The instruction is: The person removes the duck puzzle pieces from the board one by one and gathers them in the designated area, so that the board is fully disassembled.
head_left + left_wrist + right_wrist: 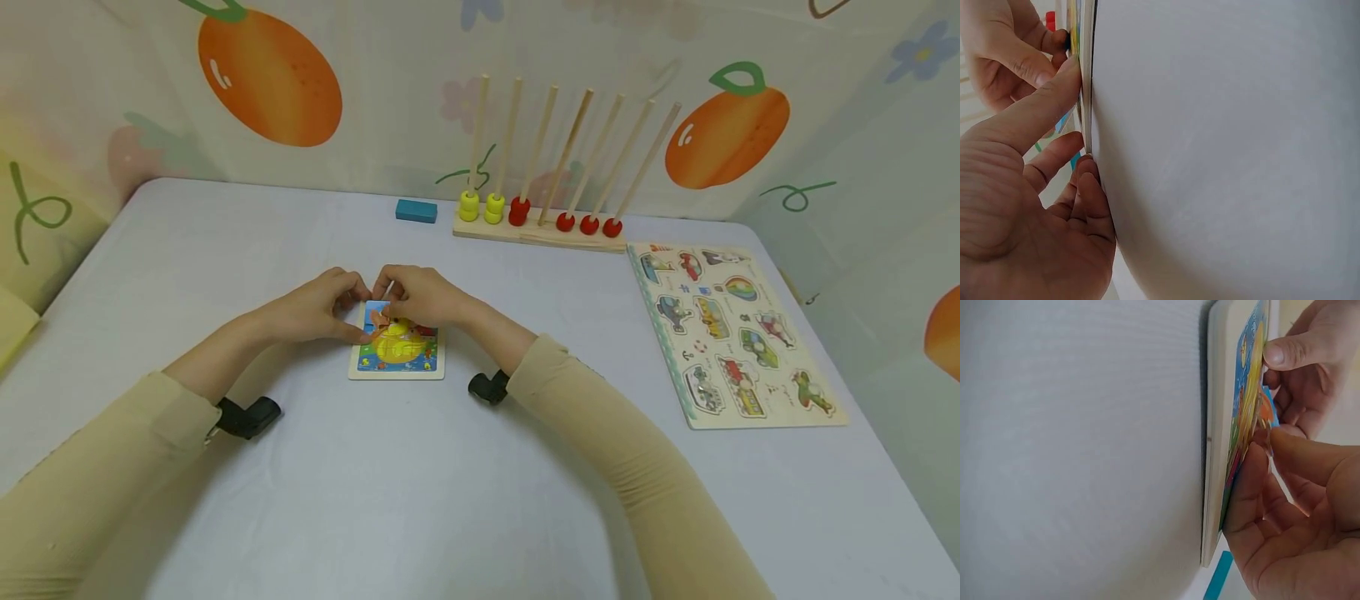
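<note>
A small picture puzzle board [397, 375] with a pale border and a yellow figure on blue and green lies flat on the table. My right hand [429, 297] is over its far side and pinches a puzzle piece [1266, 411] in blue and orange between thumb and finger. That piece is tilted up from the board in the right wrist view. My left hand [309, 308] grips the board at its left side, the thumb on the picture face and the fingers by the edge. The fingers partly hide the board's far part.
Behind the board lie a blue block [416, 211] and a wooden peg stand [540, 236] with yellow and red beads on upright rods. A larger vehicle puzzle board [720, 333] lies at the right. A patterned cloth [390, 100] hangs behind the white table [375, 483].
</note>
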`<action>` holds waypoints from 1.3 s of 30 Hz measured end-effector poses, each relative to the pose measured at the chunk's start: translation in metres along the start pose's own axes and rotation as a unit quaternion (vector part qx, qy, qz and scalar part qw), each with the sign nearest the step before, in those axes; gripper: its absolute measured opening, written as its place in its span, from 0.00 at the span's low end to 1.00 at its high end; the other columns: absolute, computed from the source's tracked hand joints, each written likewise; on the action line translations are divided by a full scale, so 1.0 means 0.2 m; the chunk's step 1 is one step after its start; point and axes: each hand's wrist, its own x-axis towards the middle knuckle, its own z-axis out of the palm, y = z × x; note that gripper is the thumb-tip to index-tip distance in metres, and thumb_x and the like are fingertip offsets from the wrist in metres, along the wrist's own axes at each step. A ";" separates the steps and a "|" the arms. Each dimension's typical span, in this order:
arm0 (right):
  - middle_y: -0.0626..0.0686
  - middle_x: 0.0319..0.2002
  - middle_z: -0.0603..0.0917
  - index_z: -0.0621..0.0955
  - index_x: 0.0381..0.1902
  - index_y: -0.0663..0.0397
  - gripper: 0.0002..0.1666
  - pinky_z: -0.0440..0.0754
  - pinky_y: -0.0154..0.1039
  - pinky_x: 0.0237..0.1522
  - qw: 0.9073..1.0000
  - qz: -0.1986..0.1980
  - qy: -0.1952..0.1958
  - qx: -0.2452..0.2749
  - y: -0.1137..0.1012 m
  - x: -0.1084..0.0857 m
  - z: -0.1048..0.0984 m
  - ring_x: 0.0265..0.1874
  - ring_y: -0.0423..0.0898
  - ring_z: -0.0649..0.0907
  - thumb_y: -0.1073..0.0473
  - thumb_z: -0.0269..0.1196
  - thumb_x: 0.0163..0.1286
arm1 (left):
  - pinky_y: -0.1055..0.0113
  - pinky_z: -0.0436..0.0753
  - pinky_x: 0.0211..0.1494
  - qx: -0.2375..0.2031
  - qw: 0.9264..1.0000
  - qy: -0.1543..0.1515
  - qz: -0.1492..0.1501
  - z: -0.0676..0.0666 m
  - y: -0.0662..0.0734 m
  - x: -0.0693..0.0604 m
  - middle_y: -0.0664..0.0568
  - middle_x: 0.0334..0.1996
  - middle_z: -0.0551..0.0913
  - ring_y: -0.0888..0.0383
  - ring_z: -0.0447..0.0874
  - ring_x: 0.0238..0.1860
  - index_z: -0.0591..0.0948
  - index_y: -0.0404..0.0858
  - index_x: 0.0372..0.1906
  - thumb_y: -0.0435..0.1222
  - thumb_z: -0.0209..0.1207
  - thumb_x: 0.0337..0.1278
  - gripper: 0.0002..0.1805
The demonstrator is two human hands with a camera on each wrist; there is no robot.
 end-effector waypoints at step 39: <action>0.55 0.40 0.81 0.82 0.53 0.59 0.14 0.87 0.35 0.45 0.979 0.081 0.113 0.148 0.24 -0.19 -0.33 0.36 0.46 0.85 0.62 0.58 0.73 | 0.66 0.73 0.48 0.010 1.000 0.006 -0.004 -0.01 0.01 -0.04 0.43 0.54 0.71 0.50 0.69 0.49 0.74 0.41 0.66 0.44 0.72 0.50 0.36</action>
